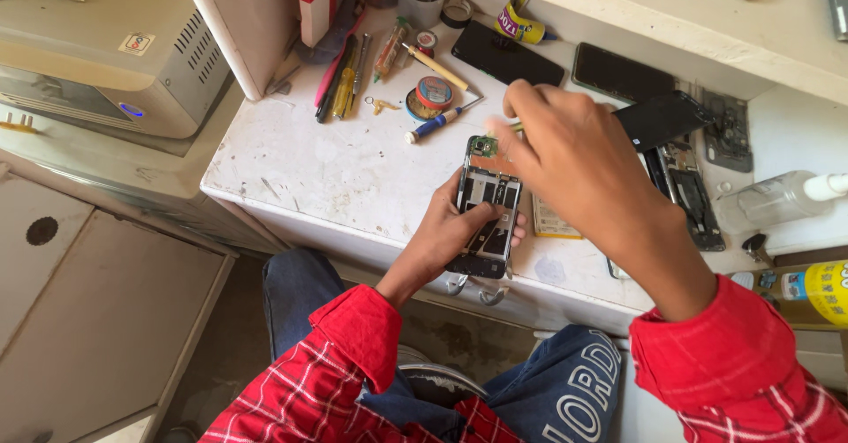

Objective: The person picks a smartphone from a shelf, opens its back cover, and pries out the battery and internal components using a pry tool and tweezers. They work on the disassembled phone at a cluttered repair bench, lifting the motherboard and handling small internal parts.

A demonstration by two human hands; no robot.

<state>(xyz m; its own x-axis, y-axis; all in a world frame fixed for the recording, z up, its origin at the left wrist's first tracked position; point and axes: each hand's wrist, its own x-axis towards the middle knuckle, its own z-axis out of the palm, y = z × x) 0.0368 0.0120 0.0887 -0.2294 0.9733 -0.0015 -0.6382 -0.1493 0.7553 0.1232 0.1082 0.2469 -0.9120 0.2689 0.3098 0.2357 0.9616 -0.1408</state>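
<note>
My left hand (452,231) holds an opened phone (484,206) with its back cover off, so the dark inner frame and a small green board at the top show. It sits above the front edge of a white workbench (336,169). My right hand (565,156) hovers over the phone's top end with fingers pinched; a thin green-handled tool seems to be in them, mostly hidden by the fingers.
Screwdrivers (439,121), tweezers, a solder tin (431,96) and pens lie at the back of the bench. Dark phone screens (505,54) and phone parts (685,191) lie to the right. A clear spray bottle (782,197) and yellow bottle (817,291) stand far right. A grey machine (106,45) sits left.
</note>
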